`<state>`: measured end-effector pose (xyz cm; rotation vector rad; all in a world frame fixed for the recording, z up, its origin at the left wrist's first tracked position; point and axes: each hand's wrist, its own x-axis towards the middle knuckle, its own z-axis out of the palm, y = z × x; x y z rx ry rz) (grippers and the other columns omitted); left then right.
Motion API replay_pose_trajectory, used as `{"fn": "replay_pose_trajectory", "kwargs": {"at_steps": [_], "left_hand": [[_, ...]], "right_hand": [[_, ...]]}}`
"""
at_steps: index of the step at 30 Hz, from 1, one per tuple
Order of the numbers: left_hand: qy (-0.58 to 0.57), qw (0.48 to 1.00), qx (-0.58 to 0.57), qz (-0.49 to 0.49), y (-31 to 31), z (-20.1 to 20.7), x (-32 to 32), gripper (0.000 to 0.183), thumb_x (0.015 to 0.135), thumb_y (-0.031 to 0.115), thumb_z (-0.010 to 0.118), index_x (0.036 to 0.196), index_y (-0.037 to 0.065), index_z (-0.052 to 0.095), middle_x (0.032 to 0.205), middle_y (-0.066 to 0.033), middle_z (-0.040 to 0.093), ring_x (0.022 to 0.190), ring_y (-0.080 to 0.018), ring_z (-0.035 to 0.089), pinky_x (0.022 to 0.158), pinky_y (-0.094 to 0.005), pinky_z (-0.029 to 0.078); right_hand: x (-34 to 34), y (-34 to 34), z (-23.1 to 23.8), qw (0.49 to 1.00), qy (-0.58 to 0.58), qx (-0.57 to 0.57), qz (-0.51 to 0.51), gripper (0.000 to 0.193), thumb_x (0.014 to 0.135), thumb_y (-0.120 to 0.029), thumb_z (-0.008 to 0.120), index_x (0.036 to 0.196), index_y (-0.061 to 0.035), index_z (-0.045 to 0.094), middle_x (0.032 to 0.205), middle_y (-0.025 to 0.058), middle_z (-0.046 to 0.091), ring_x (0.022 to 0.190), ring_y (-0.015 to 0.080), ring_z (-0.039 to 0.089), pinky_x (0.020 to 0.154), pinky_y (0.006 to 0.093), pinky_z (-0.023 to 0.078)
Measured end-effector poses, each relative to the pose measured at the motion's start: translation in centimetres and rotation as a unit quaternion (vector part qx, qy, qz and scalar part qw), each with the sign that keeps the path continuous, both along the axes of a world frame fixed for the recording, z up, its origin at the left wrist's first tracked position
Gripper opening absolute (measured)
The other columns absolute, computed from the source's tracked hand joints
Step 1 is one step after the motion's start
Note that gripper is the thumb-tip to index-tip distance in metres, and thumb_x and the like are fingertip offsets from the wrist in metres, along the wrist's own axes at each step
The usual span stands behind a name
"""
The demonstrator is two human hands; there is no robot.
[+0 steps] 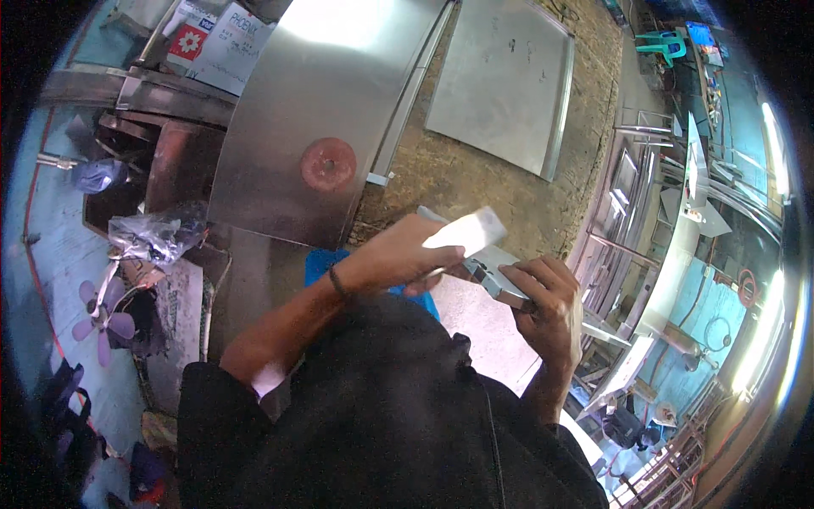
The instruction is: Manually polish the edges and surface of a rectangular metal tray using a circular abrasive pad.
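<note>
My left hand (405, 253), with a dark band at the wrist, is closed on a small flat metal piece (476, 232) that glares white in the light. In my right hand (549, 299) is one end of a grey metal bracket (490, 276) with dark cutouts, pinched between thumb and fingers. The bracket's other end runs back under the metal piece and my left hand, so I cannot tell whether the two parts touch. Both are held in front of my body, by the near edge of the worn wooden table (475, 182).
A large metal sheet (280, 110) with a round reddish disc (329, 165) on it lies at the left. Another framed metal sheet (500, 85) lies on the table. A purple fan (103, 321) stands far left; metal bars (632, 199) are stacked at the right. Something blue (320, 265) shows beneath my left arm.
</note>
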<state>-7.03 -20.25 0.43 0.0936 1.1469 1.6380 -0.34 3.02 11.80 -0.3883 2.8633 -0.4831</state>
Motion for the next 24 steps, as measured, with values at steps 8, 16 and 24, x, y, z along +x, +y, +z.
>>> {"fn": "replay_pose_trajectory", "kwargs": {"at_steps": [8,16,24], "left_hand": [[0.005,0.997,-0.065,-0.031,-0.3,-2.3,-0.3,0.036,0.104,0.032,0.061,0.098,-0.003,0.064,0.060,-0.0030,0.060,0.042,-0.0094,0.050,0.040,-0.0290,0.039],[0.025,0.993,-0.113,0.008,-0.5,-5.8,1.2,0.037,0.103,0.035,0.065,0.096,-0.001,0.065,0.062,-0.0042,0.061,0.046,-0.0096,0.057,0.041,-0.0274,0.043],[0.044,0.997,-0.062,0.012,-0.6,-5.6,0.5,0.031,0.103,0.030,0.065,0.094,0.001,0.064,0.065,-0.0016,0.060,0.046,-0.0079,0.054,0.039,-0.0251,0.040]], "right_hand": [[0.6,-0.1,-0.3,1.000,0.019,-0.002,0.010,0.043,0.060,0.001,0.074,0.102,-0.0080,0.077,0.095,0.0073,0.073,0.088,0.0283,0.068,0.075,0.0427,0.054],[0.7,-0.3,-0.2,1.000,0.013,0.012,0.026,0.044,0.062,0.001,0.075,0.105,-0.0088,0.076,0.096,0.0069,0.073,0.090,0.0279,0.068,0.077,0.0425,0.054],[0.7,-0.5,0.4,0.999,0.011,0.029,0.031,0.043,0.063,0.000,0.075,0.105,-0.0085,0.076,0.096,0.0067,0.072,0.089,0.0277,0.068,0.080,0.0435,0.052]]}}
